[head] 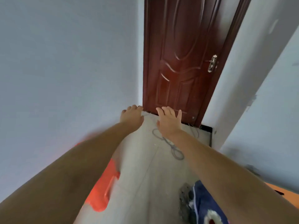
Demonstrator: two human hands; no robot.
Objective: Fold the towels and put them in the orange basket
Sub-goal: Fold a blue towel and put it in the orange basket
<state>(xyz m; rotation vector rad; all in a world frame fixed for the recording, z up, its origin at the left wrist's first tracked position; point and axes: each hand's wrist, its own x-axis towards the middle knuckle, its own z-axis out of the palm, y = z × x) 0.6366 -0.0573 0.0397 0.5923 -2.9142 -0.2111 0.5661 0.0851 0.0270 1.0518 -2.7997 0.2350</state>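
Both my arms stretch forward over the floor. My left hand (131,116) and my right hand (169,121) are held out with fingers spread and hold nothing. The orange basket (103,189) lies low on the left, largely hidden behind my left forearm; only its rim and a handle slot show. A dark blue towel (205,202) with a white and red pattern lies at the bottom right, beside a grey towel (184,198), both partly cut off by my right forearm and the frame edge.
A dark red wooden door (182,59) with a metal handle (212,63) stands shut straight ahead. Pale walls close in on the left and right. A grey cord (173,147) lies looped on the light tiled floor (145,175). An orange surface (284,196) shows at the far right.
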